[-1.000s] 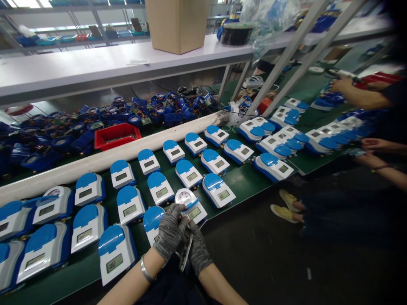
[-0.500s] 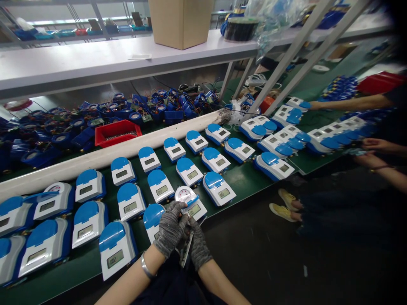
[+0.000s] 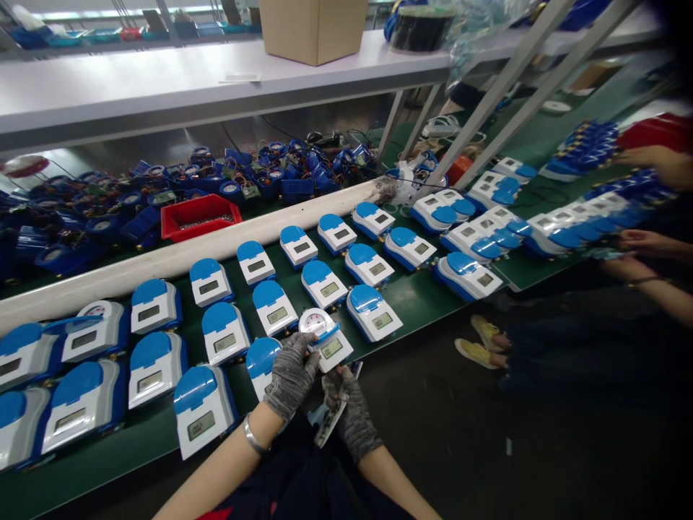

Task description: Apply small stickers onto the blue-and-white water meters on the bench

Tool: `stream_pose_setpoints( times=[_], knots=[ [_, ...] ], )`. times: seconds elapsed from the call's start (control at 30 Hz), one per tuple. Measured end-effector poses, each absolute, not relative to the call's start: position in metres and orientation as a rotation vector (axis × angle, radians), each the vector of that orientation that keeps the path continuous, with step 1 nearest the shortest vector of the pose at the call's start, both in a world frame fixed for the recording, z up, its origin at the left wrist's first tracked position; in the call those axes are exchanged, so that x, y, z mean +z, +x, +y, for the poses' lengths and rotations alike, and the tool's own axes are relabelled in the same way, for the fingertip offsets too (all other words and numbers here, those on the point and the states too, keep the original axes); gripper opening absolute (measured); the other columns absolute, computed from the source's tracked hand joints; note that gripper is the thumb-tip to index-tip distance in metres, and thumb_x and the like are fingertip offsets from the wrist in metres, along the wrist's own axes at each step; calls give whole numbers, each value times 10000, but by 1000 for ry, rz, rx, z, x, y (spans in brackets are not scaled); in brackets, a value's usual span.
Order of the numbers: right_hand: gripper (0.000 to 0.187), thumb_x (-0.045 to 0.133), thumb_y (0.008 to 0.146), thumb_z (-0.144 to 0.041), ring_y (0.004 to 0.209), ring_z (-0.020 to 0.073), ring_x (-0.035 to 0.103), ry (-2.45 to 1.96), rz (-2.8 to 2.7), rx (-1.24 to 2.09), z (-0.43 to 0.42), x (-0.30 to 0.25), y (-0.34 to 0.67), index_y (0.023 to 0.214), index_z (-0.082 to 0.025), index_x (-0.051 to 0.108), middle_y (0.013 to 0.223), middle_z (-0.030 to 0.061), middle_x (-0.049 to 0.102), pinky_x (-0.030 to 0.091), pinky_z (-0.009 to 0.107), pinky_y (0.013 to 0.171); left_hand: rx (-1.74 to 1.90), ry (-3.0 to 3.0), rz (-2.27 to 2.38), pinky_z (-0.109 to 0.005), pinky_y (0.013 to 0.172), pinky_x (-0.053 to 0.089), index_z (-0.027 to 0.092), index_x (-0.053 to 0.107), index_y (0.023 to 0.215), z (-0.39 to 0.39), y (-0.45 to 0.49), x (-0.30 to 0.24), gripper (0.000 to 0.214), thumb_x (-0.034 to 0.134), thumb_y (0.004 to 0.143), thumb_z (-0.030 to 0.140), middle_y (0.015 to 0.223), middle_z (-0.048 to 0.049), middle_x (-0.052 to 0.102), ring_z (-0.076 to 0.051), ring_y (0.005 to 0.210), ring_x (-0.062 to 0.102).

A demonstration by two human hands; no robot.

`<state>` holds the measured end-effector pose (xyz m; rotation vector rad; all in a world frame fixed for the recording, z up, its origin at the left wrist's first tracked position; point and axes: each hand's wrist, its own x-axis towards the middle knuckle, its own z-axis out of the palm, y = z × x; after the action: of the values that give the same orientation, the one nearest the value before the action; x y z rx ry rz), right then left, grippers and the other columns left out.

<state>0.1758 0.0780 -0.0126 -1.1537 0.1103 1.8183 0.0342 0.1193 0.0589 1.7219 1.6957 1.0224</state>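
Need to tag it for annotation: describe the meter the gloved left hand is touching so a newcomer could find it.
On the green bench, follow the front row of blue-and-white meters to the near edge, just above the person's gloved left hand. The meter there has its blue lid flipped open, baring a round white dial; its neighbours' lids are shut.

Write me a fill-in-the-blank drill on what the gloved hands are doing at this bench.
1. The left hand rests on a meter whose blue lid is ____, showing a round dial.
2. The right hand holds a small ____ sheet below the bench edge.
3. Both hands wear ____ knit gloves.
4. The tray behind the white rail is ____.

Missing words: open; sticker; grey; red
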Motion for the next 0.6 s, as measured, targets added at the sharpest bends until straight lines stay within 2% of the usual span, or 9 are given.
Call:
stream_pose_setpoints(
  times=[0.07, 0.13, 0.2, 0.27, 0.33, 0.4, 0.5, 0.6],
  knots=[
    [413, 838, 685, -508, 636, 149, 666, -1124, 200, 1786, 80, -15, 189, 928, -217, 676, 776, -13, 727, 550, 265, 588, 1025, 1709, 1703, -402, 859, 550, 227, 633, 1119, 120, 34, 58, 252, 589, 881, 156, 983, -51, 682, -219, 913, 666],
    [478, 806, 702, -555, 753, 193, 707, -1106, 240, 1780, 81, -17, 203, 1062, -266, 682, 952, 28, 765, 565, 309, 630, 1042, 1681, 1719, -388, 839, 549, 226, 628, 1116, 121, 33, 57, 250, 593, 879, 154, 934, -40, 675, -212, 880, 664],
    [544, 737, 750, -621, 654, 170, 668, -1062, 208, 1828, 82, -13, 217, 1181, -297, 668, 1037, 63, 763, 515, 278, 550, 1060, 1671, 1735, -379, 832, 545, 223, 626, 1115, 122, 33, 56, 249, 598, 878, 150, 888, -29, 666, -207, 856, 659],
    [577, 690, 779, -646, 518, 118, 559, -1003, 142, 1877, 85, -3, 226, 1228, -286, 665, 1034, 78, 760, 442, 241, 484, 1081, 1681, 1744, -371, 827, 541, 220, 628, 1117, 123, 32, 55, 248, 602, 881, 152, 871, -25, 659, -203, 850, 654],
    [584, 686, 783, -639, 477, 102, 489, -941, 88, 1917, 89, 12, 232, 1229, -262, 673, 992, 80, 758, 401, 232, 463, 1105, 1694, 1744, -363, 817, 540, 217, 633, 1116, 123, 30, 53, 242, 607, 883, 156, 871, -27, 656, -202, 850, 652],
    [542, 721, 770, -605, 481, 104, 477, -905, 75, 1941, 95, 26, 235, 1177, -248, 698, 947, 83, 756, 393, 232, 465, 1122, 1697, 1745, -360, 810, 541, 211, 637, 1111, 123, 28, 52, 235, 611, 884, 160, 870, -30, 654, -202, 850, 652],
    [477, 816, 707, -523, 483, 97, 470, -912, 77, 1950, 102, 37, 238, 1058, -211, 730, 923, 95, 753, 424, 244, 482, 1115, 1696, 1754, -367, 817, 543, 212, 640, 1115, 122, 26, 51, 233, 607, 889, 166, 878, -33, 661, -204, 854, 655],
    [427, 858, 670, -391, 485, 98, 483, -1067, 23, 1869, 106, 37, 244, 1027, -195, 730, 933, 96, 751, 460, 264, 485, 1106, 1678, 1739, -366, 827, 546, 218, 637, 1110, 121, 23, 53, 217, 590, 902, 172, 895, -35, 670, -201, 856, 658]
  ],
)
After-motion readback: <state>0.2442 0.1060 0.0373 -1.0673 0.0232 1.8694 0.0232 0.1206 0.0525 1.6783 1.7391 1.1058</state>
